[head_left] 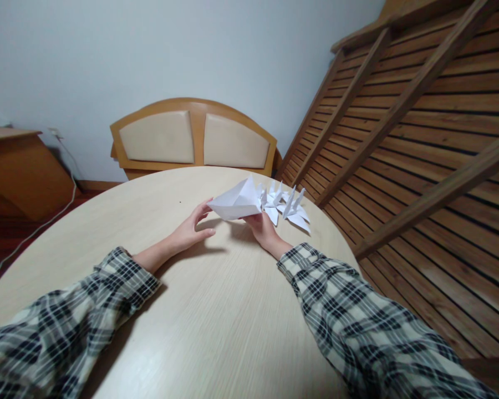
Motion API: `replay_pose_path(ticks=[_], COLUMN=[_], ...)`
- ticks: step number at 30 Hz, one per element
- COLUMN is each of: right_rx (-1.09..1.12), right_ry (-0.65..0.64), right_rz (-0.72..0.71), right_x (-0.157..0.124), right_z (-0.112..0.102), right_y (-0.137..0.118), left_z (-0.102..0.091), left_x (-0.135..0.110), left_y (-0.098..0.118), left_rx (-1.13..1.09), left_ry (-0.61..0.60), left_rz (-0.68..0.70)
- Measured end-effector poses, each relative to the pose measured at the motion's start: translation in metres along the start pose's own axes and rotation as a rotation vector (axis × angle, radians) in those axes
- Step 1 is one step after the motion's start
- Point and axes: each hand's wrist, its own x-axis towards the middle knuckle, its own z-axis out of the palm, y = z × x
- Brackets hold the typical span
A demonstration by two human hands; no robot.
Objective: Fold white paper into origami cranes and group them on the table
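Note:
A white sheet of paper (237, 202), creased and partly folded, is held up just above the round table. My right hand (261, 226) grips its lower right edge from below, the fingers mostly hidden behind the paper. At the paper's left corner is my left hand (194, 226), its thumb and fingers spread apart; whether a fingertip touches the corner I cannot tell. Just beyond my right hand, several folded white paper cranes (293, 210) stand close together, partly covered by the sheet.
The pale round table (208, 310) spreads under both arms. Behind it stands a wooden headboard (198, 136) with cream panels. A slatted wooden frame (419, 144) leans along the right side. At far left are a wooden desk (20, 172) and a white cable (45, 221).

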Motion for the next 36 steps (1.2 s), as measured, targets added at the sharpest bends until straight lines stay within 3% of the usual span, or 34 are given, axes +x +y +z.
replay_pose_path(ticks=[6,15,19,24,31,36], right_rx=[0.156,0.206,0.197,0.208,0.290,0.304], right_ry=[-0.084,-0.159,-0.143,-0.227,-0.329,-0.352], right_rz=[0.067,0.164,0.204,0.205,0.207,0.203], right_x=[-0.005,-0.010,-0.011,-0.013,-0.014,-0.014], right_z=[0.010,0.014,0.014,0.012,0.013,0.010], right_y=[-0.013,-0.018,-0.014,-0.008,-0.007,-0.013], left_z=[0.004,0.008,0.005,0.003,0.006,0.006], left_x=[-0.002,-0.005,-0.003,0.000,-0.001,0.000], left_y=[0.014,0.016,0.018,0.018,0.015,0.017], left_rx=[0.142,-0.004,0.031,0.006,-0.214,-0.216], left_ry=[-0.048,-0.234,-0.146,0.005,0.036,0.075], left_rz=[-0.029,-0.144,-0.146,-0.213,-0.320,-0.352])
